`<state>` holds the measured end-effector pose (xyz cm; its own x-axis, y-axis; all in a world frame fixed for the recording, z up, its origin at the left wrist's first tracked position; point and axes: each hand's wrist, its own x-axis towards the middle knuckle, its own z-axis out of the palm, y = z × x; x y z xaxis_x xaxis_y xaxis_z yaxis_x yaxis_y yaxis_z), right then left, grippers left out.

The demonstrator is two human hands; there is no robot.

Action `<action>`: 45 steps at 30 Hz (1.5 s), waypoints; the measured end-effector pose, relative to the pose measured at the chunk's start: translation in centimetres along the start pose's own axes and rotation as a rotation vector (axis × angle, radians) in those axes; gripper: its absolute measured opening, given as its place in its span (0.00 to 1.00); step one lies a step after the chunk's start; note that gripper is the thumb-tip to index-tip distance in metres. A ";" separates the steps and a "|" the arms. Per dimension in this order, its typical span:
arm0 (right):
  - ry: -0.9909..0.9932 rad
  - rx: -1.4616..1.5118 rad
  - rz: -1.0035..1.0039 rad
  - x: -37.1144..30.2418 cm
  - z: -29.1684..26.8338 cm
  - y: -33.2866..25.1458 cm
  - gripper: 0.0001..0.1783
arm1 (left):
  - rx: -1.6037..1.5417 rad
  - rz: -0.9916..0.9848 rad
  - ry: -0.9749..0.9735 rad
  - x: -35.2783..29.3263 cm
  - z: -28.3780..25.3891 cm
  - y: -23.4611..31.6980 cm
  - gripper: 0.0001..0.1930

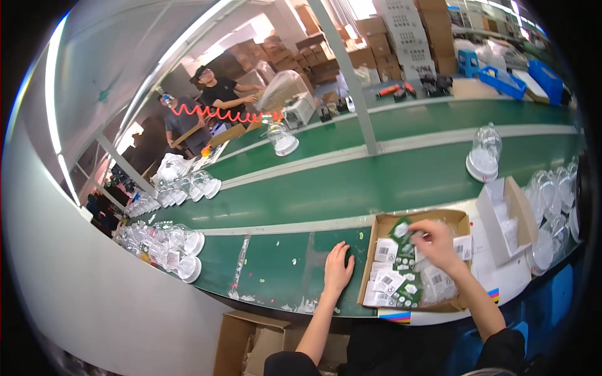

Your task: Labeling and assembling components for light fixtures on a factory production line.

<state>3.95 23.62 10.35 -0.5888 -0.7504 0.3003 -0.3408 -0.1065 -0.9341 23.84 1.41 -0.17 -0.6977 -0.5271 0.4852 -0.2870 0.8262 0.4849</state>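
Dark sleeve [291, 365] at six o'clock; left hand [339, 271] rests open on the tabletop [279, 266]; right grip [437, 244], at four o'clock, pinches a green card [399, 230].

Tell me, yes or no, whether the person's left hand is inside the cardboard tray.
No, the left hand rests on the green work surface, just to the left of the cardboard tray.

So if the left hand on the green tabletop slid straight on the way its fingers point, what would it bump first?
The left hand would probably meet the long, pale-grey rail edging the wide green belt. The shallow brown cardboard tray lies to its right. The rail's height is unclear.
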 end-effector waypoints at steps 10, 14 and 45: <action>0.671 0.124 0.183 -17.1 -11.2 5.8 0.15 | 0.009 0.007 0.021 -0.8 0.0 0.5 0.17; 0.631 0.145 0.145 -18.1 -11.3 4.6 0.23 | 0.011 -0.034 -0.004 -1.6 -0.4 0.3 0.17; 0.718 0.355 0.347 -16.2 -9.3 7.0 0.25 | 0.033 -0.060 -0.016 -0.7 -1.4 0.7 0.17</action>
<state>4.31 41.08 0.78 -0.9772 -0.1987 -0.0745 0.1213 -0.2350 -0.9644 25.02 2.14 0.83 -0.6891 -0.5726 0.4442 -0.3500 0.7997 0.4879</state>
